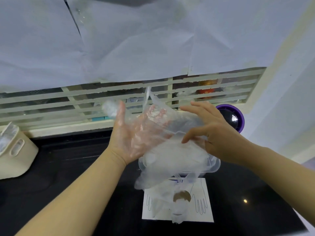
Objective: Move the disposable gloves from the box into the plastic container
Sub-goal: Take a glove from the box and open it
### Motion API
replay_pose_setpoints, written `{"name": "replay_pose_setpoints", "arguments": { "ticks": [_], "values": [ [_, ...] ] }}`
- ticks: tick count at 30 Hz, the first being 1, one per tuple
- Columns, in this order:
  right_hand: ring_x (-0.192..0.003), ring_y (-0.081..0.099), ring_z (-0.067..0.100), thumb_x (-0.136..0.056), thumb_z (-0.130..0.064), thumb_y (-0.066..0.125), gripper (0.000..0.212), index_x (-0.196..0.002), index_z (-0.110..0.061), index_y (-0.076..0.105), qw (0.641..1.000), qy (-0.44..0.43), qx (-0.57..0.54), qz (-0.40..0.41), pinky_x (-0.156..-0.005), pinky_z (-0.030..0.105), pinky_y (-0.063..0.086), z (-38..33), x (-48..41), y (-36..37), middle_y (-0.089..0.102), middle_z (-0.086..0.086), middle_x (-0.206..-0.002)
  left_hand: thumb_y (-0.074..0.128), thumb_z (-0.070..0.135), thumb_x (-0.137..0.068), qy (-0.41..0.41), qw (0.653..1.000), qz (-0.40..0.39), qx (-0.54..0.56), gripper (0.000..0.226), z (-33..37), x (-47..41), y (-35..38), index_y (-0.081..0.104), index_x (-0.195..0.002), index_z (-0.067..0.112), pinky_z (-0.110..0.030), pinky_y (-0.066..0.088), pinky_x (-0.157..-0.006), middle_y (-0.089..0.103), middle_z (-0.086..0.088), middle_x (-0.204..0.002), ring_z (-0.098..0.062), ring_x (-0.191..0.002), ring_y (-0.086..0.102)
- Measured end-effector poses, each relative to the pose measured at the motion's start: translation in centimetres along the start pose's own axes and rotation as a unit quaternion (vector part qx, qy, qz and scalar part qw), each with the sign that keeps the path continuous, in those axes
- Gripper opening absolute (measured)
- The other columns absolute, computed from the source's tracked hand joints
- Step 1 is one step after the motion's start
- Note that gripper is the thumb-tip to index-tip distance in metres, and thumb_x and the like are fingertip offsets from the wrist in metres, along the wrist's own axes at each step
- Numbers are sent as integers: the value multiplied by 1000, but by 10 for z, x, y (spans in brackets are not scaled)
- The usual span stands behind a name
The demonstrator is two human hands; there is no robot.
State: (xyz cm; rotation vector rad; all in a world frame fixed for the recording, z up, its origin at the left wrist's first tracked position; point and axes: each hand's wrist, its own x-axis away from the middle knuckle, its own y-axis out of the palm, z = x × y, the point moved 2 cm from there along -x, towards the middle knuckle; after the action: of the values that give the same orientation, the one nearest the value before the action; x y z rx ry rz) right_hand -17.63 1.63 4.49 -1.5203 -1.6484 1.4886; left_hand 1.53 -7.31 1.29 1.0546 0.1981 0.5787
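Observation:
A bunch of clear disposable gloves [163, 126] hangs between my two hands, above a clear plastic container [214, 167] on the black counter. My left hand [124, 137] is flat with straight fingers against the left side of the bunch. My right hand [214, 130] holds the bunch from the right, thumb below and fingers above. Part of the bunch sags into the container and over its front rim. In front of the container lies the white glove box [202, 213], printed with hand outlines. More gloves stick out of its opening.
A beige bin [17, 155] with cut-out handles stands at the left on the black counter [68, 159]. A purple round object [233, 118] sits behind my right hand. A slatted panel covered with white paper sheets runs along the back.

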Motion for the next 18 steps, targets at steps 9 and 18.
{"name": "replay_pose_setpoints", "arguments": {
  "ticks": [9, 18],
  "values": [
    [-137, 18, 9, -82, -8, 72, 34, -74, -41, 67, 988, 110, -103, 45, -115, 44, 15, 21, 0, 8, 31, -11, -144, 71, 77, -55, -60, 994, 18, -87, 113, 12, 9, -27, 41, -147, 19, -63, 46, -94, 45, -15, -148, -37, -132, 47],
    [-145, 18, 19, -92, 1, 53, 42, -74, -35, 62, 948, 265, -172, -39, -113, 31, 11, 42, -18, 23, 26, -6, -155, 65, 20, -89, -165, 916, 143, -335, 44, 5, 7, -47, 52, -131, 24, -35, 59, -73, 70, -5, -108, -23, -97, 68]
  ]
}}
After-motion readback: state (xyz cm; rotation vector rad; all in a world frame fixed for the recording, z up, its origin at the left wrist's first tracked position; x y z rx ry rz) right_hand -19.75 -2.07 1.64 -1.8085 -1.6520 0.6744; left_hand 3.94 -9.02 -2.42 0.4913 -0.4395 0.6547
